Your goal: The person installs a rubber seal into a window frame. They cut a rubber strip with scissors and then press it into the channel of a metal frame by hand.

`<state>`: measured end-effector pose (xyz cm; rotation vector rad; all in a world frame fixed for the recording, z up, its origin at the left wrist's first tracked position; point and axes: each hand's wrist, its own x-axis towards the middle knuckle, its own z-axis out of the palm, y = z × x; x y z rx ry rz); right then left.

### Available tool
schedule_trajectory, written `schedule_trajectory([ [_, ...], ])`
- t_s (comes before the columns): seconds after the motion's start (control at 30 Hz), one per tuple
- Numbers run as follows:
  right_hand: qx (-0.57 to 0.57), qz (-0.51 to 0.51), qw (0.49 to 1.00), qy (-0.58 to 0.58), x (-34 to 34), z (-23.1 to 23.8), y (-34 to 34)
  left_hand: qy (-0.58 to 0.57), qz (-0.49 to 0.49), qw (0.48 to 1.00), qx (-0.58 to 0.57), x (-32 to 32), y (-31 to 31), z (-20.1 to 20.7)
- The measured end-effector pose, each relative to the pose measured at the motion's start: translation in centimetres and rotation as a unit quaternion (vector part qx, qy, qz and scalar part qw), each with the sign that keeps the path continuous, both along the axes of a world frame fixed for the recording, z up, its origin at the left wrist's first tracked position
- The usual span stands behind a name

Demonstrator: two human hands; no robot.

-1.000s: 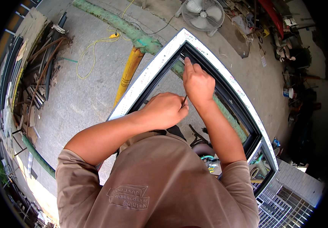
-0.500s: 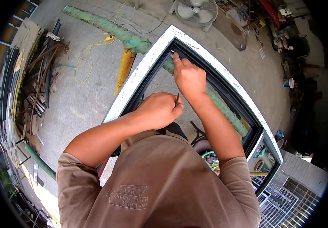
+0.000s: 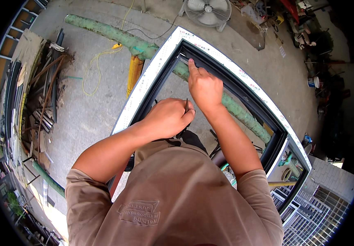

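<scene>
One frame [image 3: 242, 73]: its far corner lies nearer the right hand [image 3: 205, 87], pinch unclear; left hand [image 3: 168, 117] clutches a dark tool [image 3: 186, 105].

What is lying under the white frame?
Through the frame, a green pipe and grey floor are visible. Whatever lies beneath its border, the left hand and the right hand is covered and cannot be seen.

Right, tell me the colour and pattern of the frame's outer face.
The frame's outer face is white with small red and dark printed marks, best seen in the head view.
</scene>
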<state>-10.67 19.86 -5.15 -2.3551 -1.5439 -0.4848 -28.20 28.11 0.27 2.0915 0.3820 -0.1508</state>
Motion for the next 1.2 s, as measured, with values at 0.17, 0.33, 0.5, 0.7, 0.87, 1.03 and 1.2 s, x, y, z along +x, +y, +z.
schedule_trajectory([
  [0.17, -0.052, 0.004, 0.999, 0.006, 0.4, 0.9, 0.7, 0.006, -0.017, 1.0, -0.011, 0.3, -0.1, 0.2],
  [0.33, -0.057, -0.007, 0.998, -0.001, -0.1, 0.7, 0.3, -0.022, -0.007, 1.0, -0.017, 0.0, -0.2, 0.5],
  [0.5, -0.028, -0.031, 0.999, 0.021, -0.6, 0.8, -0.3, -0.032, -0.014, 0.999, -0.014, 0.1, 0.0, 0.4],
  [0.7, -0.093, -0.045, 0.994, 0.031, -1.5, 1.6, -0.7, -0.019, -0.016, 0.999, -0.025, 0.1, 0.0, 1.0],
  [0.87, -0.095, -0.064, 0.99, 0.078, -1.6, 1.6, -1.5, 0.005, -0.017, 0.999, -0.035, 0.5, 0.0, 1.4],
  [1.03, -0.101, -0.079, 0.986, 0.104, -2.0, 1.7, -2.1, 0.022, -0.018, 0.999, -0.033, 0.4, 0.0, 1.2],
  [1.2, -0.104, -0.066, 0.986, 0.114, -1.6, 2.1, -2.5, 0.036, -0.012, 0.998, -0.044, 0.6, -0.1, 1.6],
])
